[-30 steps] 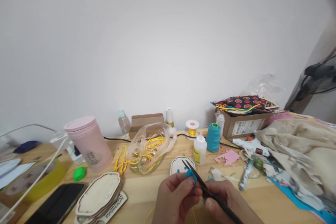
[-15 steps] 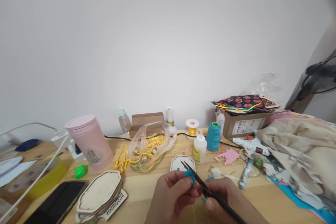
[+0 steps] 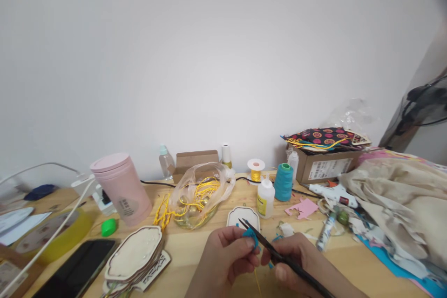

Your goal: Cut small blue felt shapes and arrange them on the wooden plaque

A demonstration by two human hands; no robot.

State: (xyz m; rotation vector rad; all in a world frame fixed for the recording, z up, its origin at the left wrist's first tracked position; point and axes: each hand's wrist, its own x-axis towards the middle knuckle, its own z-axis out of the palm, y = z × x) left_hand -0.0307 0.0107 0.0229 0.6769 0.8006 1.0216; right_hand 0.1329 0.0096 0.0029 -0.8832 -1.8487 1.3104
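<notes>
Between thumb and fingers, my left hand (image 3: 232, 253) pinches a small piece of blue fabric (image 3: 250, 234) at the lower middle. Closed around dark scissors (image 3: 296, 267) is my right hand (image 3: 295, 260). The scissor tips point up and left, passing beside the blue piece. A yellow thread (image 3: 257, 281) hangs below my left hand. Behind the hands a pale scalloped plaque (image 3: 234, 216) lies on the wooden table. Small blue scraps lie near my right hand, partly hidden by it.
A glue bottle (image 3: 266, 199) and teal thread cone (image 3: 284, 182) stand behind the hands. Stacked plaques (image 3: 134, 252), a phone (image 3: 75, 267) and a pink cup (image 3: 122, 188) are at left. On the right are a glue gun (image 3: 335, 193), a cardboard box (image 3: 323, 166) and beige cloth (image 3: 394, 191).
My right hand and the scissors have shifted slightly right and down. My left hand still pinches the blue piece, which sits slightly lower and to the left. The view has moved a little.
</notes>
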